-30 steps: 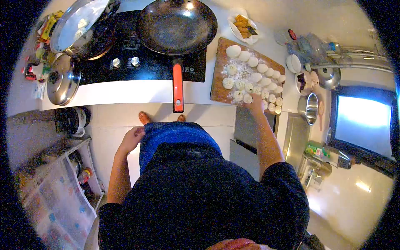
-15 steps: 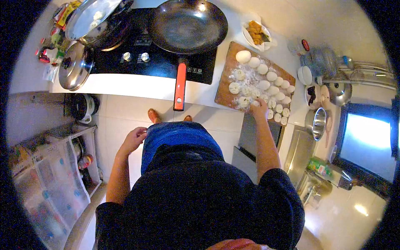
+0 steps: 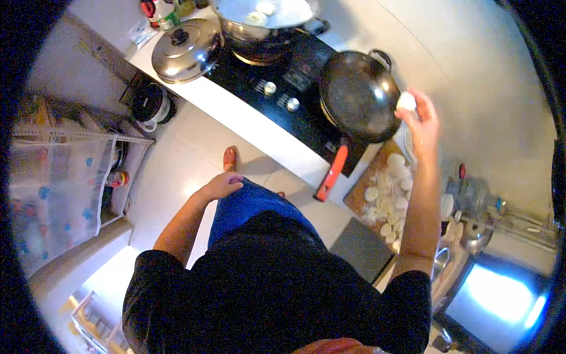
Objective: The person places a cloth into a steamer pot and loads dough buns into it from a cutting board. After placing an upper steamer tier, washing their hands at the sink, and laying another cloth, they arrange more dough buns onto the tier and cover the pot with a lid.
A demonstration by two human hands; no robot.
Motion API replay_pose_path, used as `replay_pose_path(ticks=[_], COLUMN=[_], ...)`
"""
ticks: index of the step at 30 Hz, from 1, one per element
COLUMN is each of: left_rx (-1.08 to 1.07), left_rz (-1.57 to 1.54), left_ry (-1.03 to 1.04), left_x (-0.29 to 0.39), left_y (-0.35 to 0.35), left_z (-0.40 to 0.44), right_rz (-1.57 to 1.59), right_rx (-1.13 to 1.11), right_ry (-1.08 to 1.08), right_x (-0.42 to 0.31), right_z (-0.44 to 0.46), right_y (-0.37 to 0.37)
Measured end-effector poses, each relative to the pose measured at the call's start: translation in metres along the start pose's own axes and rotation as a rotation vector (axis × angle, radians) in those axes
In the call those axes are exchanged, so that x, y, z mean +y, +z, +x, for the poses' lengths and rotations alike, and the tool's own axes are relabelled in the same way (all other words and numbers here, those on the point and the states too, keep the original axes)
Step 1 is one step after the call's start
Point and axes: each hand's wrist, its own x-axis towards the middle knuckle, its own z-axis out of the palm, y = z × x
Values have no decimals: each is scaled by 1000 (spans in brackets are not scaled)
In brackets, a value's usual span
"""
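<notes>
My right hand (image 3: 423, 118) is raised beside the far rim of the black wok (image 3: 356, 97). Its thumb and fingers are closed around a white ball of dough (image 3: 406, 101). My left hand (image 3: 223, 185) hangs by my blue shorts, loosely open, its fingers slightly bent and nothing visible in it. Several more dough pieces (image 3: 398, 170) lie on the floured wooden board (image 3: 357, 197), partly hidden behind my right forearm. A steel pot (image 3: 259, 35) at the top holds several white pieces.
The wok's orange handle (image 3: 332, 174) juts past the counter edge. A steel lid (image 3: 187, 50) lies left of the black hob (image 3: 277, 97). A glass water jug (image 3: 470, 193) and a bright window-like panel (image 3: 498, 298) are at the right.
My right hand has lifted off the board with a ball of dough and moved up beside the wok. The view has turned, and my left hand now sits against my shorts.
</notes>
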Motion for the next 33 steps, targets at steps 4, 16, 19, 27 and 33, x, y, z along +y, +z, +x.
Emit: replay_pose_path(ticks=[4, 16, 19, 27, 33], left_rx=[62, 257, 250, 209, 166], left_rz=[-84, -333, -354, -371, -219], left_ry=[47, -268, -322, -198, -184], left_x=[-32, -152, -151, -139, -126], left_y=[-46, -206, -225, -237, -234], left_z=[10, 1, 4, 20, 39], right_rz=[-61, -560, -749, -777, -624], right_rx=[-197, -440, -454, -454, -193], right_ry=[-12, -200, -159, -157, -211], right_x=[-48, 71, 83, 58, -38], right_z=[121, 408, 415, 395, 307], right_y=[98, 347, 367, 364, 272])
